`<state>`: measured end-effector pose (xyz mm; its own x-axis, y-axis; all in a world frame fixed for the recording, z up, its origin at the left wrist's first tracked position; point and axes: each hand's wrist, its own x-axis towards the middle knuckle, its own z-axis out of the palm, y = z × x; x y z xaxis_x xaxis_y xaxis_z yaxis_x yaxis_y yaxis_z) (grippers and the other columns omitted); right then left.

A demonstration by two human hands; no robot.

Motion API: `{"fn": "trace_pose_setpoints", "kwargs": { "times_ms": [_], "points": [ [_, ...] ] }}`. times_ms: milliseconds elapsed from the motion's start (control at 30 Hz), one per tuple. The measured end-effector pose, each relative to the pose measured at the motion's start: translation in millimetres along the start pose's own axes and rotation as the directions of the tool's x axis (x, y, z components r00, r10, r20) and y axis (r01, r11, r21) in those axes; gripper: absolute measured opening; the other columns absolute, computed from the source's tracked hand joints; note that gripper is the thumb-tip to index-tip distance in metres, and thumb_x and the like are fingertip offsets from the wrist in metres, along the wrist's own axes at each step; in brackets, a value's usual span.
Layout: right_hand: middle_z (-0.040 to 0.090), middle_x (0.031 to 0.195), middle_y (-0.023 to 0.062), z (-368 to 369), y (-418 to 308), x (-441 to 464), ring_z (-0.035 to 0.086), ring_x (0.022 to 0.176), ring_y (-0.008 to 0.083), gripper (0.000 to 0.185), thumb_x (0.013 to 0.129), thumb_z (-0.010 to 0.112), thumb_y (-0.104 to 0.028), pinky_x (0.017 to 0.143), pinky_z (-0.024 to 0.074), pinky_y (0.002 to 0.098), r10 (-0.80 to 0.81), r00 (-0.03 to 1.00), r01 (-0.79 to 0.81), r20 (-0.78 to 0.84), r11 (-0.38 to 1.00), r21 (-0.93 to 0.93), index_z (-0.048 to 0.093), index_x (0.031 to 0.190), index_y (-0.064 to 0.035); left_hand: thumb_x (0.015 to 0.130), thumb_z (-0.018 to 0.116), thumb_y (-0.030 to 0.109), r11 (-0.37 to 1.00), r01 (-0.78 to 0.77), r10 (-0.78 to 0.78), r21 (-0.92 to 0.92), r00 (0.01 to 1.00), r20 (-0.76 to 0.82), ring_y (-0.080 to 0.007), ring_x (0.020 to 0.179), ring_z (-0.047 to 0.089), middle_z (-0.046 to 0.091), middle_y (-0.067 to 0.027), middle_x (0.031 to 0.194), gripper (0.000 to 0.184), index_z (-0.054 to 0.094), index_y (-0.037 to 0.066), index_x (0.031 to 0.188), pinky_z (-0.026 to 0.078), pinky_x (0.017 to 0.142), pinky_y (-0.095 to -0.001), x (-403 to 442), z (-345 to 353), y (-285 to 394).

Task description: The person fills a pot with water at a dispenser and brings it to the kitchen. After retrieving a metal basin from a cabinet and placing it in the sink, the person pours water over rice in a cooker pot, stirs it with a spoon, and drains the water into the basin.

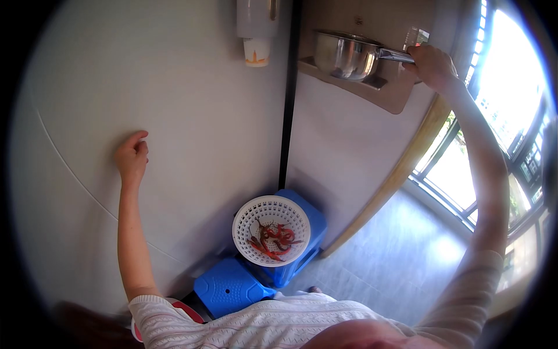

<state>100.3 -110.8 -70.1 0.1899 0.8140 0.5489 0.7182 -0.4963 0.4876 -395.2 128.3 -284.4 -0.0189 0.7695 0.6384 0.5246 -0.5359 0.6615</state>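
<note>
At the upper right, my right hand is closed round the handle of a shiny metal saucepan. The pan is upright, at or just over a brownish wall shelf; whether it touches the shelf I cannot tell. My left hand is raised at the left in front of the pale wall, fingers curled, with nothing visible in it. Below and between my hands, a white perforated basket holds several red and dark chili peppers.
A blue stool bears the basket, with a lower blue stool beside it. A cup dispenser hangs on the wall. A black vertical strip marks the corner. Bright windows and a wooden edge are at the right.
</note>
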Motion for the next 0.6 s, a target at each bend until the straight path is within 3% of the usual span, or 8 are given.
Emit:
{"fn": "trace_pose_setpoints", "kwargs": {
  "times_ms": [600],
  "points": [
    [0.061,0.088,0.0094,-0.3,-2.0,0.9,0.059,0.087,0.0270,0.025,0.082,0.056,-0.031,0.075,0.0474,0.0398,0.046,0.999,-0.047,0.024,0.999,0.021,0.059,0.097,-0.0105,0.082,0.050,0.006,1.000,-0.015,0.015,-0.001,1.000,0.016,-0.0074,0.045,0.046,0.050,0.0000,0.057,0.019,0.063,0.006,0.096,0.040,0.044,-0.0228,-3.2,0.4,-0.6]
  ]
}}
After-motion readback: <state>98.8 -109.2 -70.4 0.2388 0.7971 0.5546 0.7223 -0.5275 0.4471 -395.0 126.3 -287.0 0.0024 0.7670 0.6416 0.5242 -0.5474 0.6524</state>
